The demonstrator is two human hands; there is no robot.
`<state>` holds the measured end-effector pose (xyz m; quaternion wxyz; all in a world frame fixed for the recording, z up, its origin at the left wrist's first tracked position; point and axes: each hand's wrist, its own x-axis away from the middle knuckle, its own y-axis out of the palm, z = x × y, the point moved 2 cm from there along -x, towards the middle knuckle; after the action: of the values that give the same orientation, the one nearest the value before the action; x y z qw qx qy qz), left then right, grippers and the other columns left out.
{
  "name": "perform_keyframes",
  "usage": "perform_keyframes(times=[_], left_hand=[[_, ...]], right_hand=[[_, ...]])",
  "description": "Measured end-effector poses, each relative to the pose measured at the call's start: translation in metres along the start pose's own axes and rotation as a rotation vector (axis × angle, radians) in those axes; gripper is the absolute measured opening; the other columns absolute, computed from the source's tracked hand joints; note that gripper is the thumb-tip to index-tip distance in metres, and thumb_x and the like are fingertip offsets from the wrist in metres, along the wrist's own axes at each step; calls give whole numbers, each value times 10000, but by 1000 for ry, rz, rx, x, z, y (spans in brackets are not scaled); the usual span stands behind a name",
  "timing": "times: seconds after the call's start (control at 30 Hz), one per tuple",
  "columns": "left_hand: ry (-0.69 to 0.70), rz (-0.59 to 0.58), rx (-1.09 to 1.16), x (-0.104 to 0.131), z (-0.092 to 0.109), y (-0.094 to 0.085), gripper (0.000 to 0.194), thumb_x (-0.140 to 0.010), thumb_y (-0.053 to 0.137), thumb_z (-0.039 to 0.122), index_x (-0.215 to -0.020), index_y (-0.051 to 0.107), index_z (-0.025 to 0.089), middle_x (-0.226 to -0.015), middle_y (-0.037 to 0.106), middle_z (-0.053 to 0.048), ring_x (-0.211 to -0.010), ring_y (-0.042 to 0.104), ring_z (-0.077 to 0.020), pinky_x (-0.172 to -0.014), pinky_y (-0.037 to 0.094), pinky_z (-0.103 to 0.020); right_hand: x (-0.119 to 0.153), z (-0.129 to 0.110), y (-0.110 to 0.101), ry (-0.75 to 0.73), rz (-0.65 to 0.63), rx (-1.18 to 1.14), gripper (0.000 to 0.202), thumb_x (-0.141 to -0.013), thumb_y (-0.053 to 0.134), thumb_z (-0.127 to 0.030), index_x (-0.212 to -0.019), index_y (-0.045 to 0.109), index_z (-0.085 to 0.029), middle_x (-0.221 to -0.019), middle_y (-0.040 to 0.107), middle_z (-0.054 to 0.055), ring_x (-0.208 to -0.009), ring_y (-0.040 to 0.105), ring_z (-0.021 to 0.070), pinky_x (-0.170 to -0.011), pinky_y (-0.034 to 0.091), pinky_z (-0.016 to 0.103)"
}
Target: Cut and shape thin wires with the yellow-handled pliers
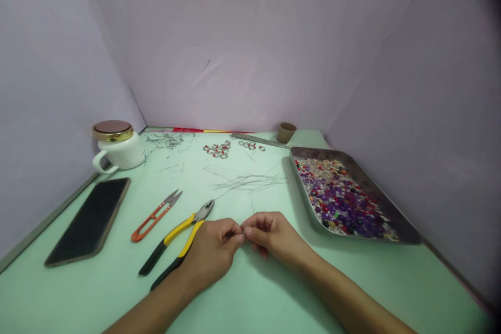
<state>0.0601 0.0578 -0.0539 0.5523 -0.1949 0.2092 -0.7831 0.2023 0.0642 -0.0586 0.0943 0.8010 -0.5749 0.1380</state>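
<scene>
Fingertip to fingertip, my left hand point(217, 245) and my right hand point(276, 235) meet low over the middle of the table. Each is closed in a pinch, and whatever sits between the fingertips is too small to make out. A thin wire point(252, 202) shows just beyond my right fingers; I cannot tell whether it is held. Yellow-and-black pliers point(190, 229) lie beside my left hand, partly hidden by it. Farther out lie several loose thin wires point(250, 182). Behind them are two groups of small wire rings with red beads point(217, 150).
On the right stands a metal tray point(362, 167) of mixed beads. Orange thread snips point(156, 216), a dark phone point(90, 222) and a lidded white mug point(125, 151) are on the left. Wire scraps point(166, 140), straight wires point(258, 140) and a small brown cup point(286, 133) lie at the back.
</scene>
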Motion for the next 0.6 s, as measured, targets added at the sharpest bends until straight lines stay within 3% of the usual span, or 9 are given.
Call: perform_keyframes(times=[0.27,0.6], left_hand=[[-35,-16,28,-1,-2,1,148,-736,452,250,-673,554,165,-500,392,58,-478,337,-78,-452,264,-189],[-32,-18,1,-1,-1,-1,147,-747,438,252,-676,541,174,-500,400,59,-474,348,-76,-453,277,-187]], right_hand=[[-1,2,-2,24,65,-11,110,-615,602,-228,-639,562,-128,-441,451,-60,-366,323,36,-349,216,172],[-1,3,-5,6,91,-40,85,-574,610,-193,-599,585,-116,-487,495,-39,-429,349,48,-420,253,185]])
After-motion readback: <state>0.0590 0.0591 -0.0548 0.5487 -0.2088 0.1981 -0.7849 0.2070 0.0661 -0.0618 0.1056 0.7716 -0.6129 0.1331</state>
